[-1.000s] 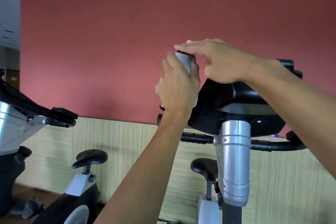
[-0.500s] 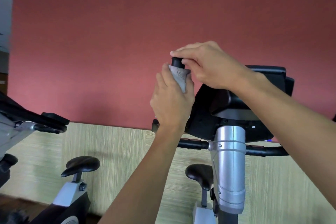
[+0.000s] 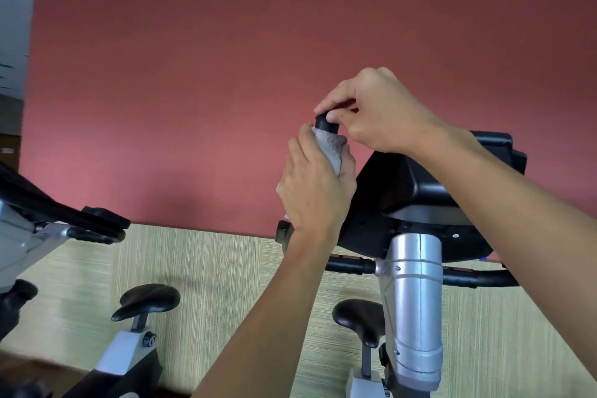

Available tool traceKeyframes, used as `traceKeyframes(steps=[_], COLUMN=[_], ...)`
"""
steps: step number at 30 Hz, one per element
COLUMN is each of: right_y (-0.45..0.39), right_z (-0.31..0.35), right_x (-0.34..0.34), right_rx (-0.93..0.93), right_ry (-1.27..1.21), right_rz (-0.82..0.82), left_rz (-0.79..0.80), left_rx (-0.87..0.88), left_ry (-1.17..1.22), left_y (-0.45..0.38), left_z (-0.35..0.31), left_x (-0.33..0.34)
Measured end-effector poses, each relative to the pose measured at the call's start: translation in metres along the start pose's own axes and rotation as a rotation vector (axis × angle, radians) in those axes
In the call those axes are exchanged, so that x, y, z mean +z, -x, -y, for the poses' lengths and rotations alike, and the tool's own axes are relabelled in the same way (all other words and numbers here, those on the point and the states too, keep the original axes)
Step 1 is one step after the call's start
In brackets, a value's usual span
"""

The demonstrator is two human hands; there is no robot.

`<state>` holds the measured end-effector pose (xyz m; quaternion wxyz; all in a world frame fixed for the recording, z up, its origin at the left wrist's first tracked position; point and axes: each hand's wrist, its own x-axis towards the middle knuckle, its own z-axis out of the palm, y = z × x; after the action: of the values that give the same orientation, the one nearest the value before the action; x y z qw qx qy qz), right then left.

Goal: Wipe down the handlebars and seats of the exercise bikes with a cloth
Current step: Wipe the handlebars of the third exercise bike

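Head view, bike in front of a red wall. Left hand (image 3: 315,194) is wrapped round the cloth (image 3: 329,147), which sleeves the upright grip (image 3: 325,123) of the handlebar; only the black tip of the grip shows above the cloth. Right hand (image 3: 376,110) pinches that tip between thumb and curled fingers.

Change from the earlier frames: a second ago the cloth covered the top of the grip and the right hand lay flatter over it; half a second ago the tip had begun to show. Now more of the tip stands clear, the left hand and cloth sit lower on the grip, and the right fingers are curled more tightly over the end.

Surroundings: the console (image 3: 429,191) is just right of the hands, partly hidden by the right forearm. Below it stands the silver post (image 3: 416,307), with the black crossbar (image 3: 349,266) passing behind it; the left forearm covers the crossbar's left part. A seat (image 3: 358,313) shows low, left of the post. A second seat (image 3: 147,300) stands further left, and part of another machine (image 3: 64,223) enters from the left edge. Pale striped panelling (image 3: 219,268) lines the lower wall.
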<state>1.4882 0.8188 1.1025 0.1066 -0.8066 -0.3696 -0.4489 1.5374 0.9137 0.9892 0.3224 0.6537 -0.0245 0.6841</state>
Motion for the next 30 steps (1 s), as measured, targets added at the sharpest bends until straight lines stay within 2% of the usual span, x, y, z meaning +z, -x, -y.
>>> traceKeyframes(steps=[8, 15, 21, 24, 27, 30], right_y=[-0.004, -0.007, -0.006, -0.005, 0.002, 0.013], right_z=[0.016, 0.018, 0.014, 0.012, 0.011, 0.011], right_x=[-0.013, -0.017, -0.019, -0.019, -0.018, -0.021], right_rx=[0.087, 0.114, 0.138, 0.129, 0.117, 0.091], right_ry=[-0.020, -0.005, -0.063, -0.059, -0.068, -0.018], right_rz=[0.051, 0.087, 0.112, 0.125, 0.188, 0.262], left_rz=[0.050, -0.010, 0.085, 0.022, -0.027, 0.009], left_rx=[0.016, -0.010, -0.026, -0.012, 0.012, 0.038], left_ry=[0.016, 0.046, 0.020, 0.046, 0.062, 0.115], left_y=[-0.012, 0.010, -0.021, -0.017, 0.005, 0.018], left_z=[-0.004, 0.009, -0.011, -0.007, 0.007, 0.023], left_x=[-0.002, 0.000, -0.004, -0.001, 0.001, -0.003])
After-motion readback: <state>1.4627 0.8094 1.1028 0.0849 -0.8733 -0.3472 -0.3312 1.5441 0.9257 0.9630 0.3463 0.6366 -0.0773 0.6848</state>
